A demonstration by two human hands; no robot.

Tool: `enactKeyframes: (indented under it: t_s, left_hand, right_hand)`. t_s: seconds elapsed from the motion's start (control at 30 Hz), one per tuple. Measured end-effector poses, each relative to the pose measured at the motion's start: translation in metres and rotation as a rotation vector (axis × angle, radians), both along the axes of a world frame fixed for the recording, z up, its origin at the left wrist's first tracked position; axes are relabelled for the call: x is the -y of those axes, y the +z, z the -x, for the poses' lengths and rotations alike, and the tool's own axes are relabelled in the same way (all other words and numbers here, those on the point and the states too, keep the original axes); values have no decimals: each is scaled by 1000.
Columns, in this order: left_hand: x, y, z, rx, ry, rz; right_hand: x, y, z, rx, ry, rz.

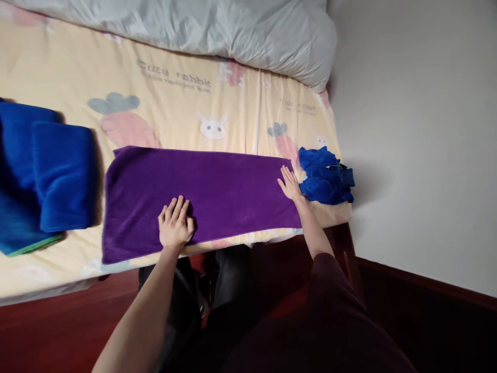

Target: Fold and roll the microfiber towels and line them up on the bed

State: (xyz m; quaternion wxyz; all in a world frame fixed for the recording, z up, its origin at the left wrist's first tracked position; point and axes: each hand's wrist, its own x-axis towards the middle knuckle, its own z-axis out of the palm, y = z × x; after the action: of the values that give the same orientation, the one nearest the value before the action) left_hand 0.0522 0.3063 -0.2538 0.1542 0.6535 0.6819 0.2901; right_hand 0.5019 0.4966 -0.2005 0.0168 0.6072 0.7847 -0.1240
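Note:
A purple towel (233, 191) lies spread out lengthwise along the near edge of the bed, mostly flat with a slightly turned-up far left corner. My left hand (176, 223) rests palm down on its near side, left of the middle, fingers stretched out. At the towel's right end, my right hand (289, 184) lies flat with the fingers spread. Just right of that hand sits a crumpled blue cloth (324, 176). Off to the left, folded blue towels (66, 176) lie in a pile, one with a green edge.
A yellow bed sheet (174, 114) printed with rabbits and carrots covers the bed. A pale grey quilt (233, 26) lies along the far side. The white wall (419, 129) stands close on the right. Below the bed's near edge is a dark red floor (58, 331).

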Motion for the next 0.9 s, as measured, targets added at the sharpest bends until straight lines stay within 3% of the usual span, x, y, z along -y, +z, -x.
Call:
enactKeyframes:
  t_s: [0.07, 0.13, 0.23, 0.3, 0.53, 0.73, 0.83, 0.9]
  left_hand:
    - [0, 2, -1, -14, 1, 17]
    - [0, 4, -1, -24, -9, 35]
    - [-3, 3, 0, -65, -15, 55]
    - [-4, 2, 1, -102, -15, 59]
    - [-5, 3, 3, -153, -25, 28]
    - [0, 9, 4, -74, -9, 44]
    - [-17, 21, 33, 80, 63, 9]
    - [-49, 34, 73, 115, 177, -71]
  right_hand:
    - [-14, -2, 14, 41, -96, -22]
    - [-21, -11, 45, 64, -185, -70]
    - [-21, -28, 93, 55, -241, -123]
    - [-20, -37, 108, 45, -266, -146]
    - [-38, -47, 84, -2, -417, -256]
    - [-40, -54, 86, -97, -556, -341]
    - [-41, -56, 85, -146, -591, -336]
    - [-43, -59, 83, -165, -591, -345]
